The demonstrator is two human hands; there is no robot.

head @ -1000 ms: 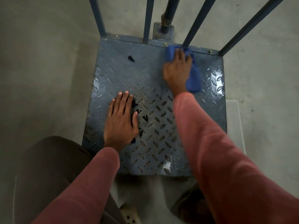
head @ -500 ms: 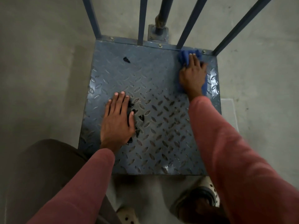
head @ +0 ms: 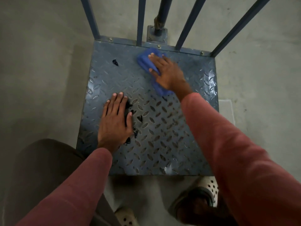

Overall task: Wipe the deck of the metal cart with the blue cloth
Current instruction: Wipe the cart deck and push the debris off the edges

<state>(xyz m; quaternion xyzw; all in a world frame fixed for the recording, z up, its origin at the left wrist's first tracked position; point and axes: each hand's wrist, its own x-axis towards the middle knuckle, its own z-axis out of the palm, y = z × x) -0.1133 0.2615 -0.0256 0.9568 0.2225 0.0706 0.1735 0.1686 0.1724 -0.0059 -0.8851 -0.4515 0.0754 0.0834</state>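
Head view: since half a sec ago the R hand (head: pixel 167 74) and blue cloth (head: pixel 144 61) have slid left along the far edge of the deck (head: pixel 162 136), from the far-right corner to approx mid-rail. The L hand (head: pixel 114 123) hasn't shifted.

R fingers lie straight and spread, pressing the cloth onto the deck, not curled round it. Much of the cloth is hidden under the palm; bunched folds show at far-left and by the wrist. L fingers are straight, palm flat on bare plate, holding nothing.

Black shards (head: pixel 139 118): approx 5 show by the L thumb; can't tell if any lie under the hand. 1 lone shard (head: pixel 115 62) sits far-left.

4 blue straight bars (head: pixel 140 20) + 1 round post (head: pixel 163 12), tops cut off. 3 bolts (head: pixel 159 46) show on the back rail (head: pixel 130 43).

Deck is blue-grey diamond-tread metal w/ glossy patches. 2 pale perforated clogs (head: pixel 210 186) on the concrete floor (head: pixel 40 70), both partly hidden.
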